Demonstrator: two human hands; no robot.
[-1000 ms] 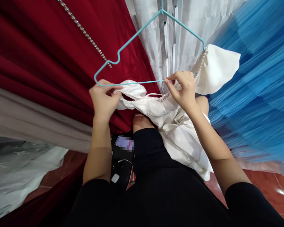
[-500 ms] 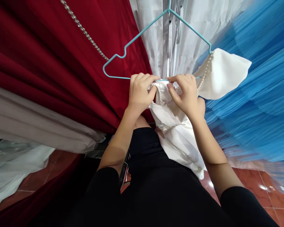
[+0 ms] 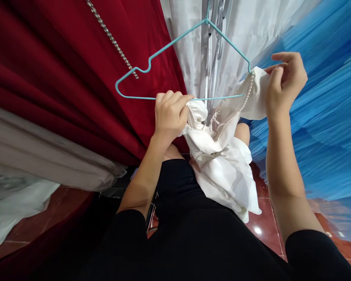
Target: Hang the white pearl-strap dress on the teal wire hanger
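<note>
A light-blue wire clothes hanger (image 3: 175, 41) hangs before me. My left hand (image 3: 170, 115) is closed on its bottom bar, beside the gathered shoulder of a white dress (image 3: 204, 144) with pearl-beaded edging; whether it also pinches the cloth is hidden. The dress's other shoulder is hooked on the hanger's right notch, and its white sleeve (image 3: 256, 91) spreads outward there. At the sleeve's outer end is my right hand (image 3: 286, 84), fingers loosely bent and apart, overlapping the cloth. The dress's lower part falls in folds over my right leg.
Red fabric (image 3: 119, 97) with a beaded chain (image 3: 109, 35) hangs on the left, above beige cloth (image 3: 46, 144). Blue tulle (image 3: 333, 117) fills the right side. White fabric (image 3: 184, 47) and metal rails (image 3: 212, 58) stand behind the hanger. Reddish floor tiles (image 3: 266, 222) show below.
My right hand has left the middle of the bottom bar and moved right to the sleeve. The hanger has shifted slightly left, and the beaded neckline is spread wider. My left hand keeps its grip.
</note>
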